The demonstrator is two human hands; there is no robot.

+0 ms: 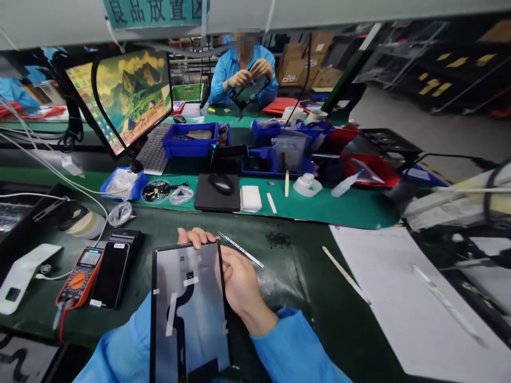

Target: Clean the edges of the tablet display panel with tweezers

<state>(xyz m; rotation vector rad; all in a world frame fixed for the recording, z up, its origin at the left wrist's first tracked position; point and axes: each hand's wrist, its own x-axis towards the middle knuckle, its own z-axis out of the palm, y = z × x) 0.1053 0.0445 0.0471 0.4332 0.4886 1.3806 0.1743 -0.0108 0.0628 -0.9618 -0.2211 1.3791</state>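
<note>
The right hand grips a display panel by its edge, green bench mat open alongside; left hand hidden.

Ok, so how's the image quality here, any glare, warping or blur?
Head view: the wide lens bows the edges, so the desktop monitor and hanging sign look curved. The dark-framed display panel carries a pale sheen of glare. The pale object at the right edge looks smeared, and the co-worker's face is pixelated.
</note>
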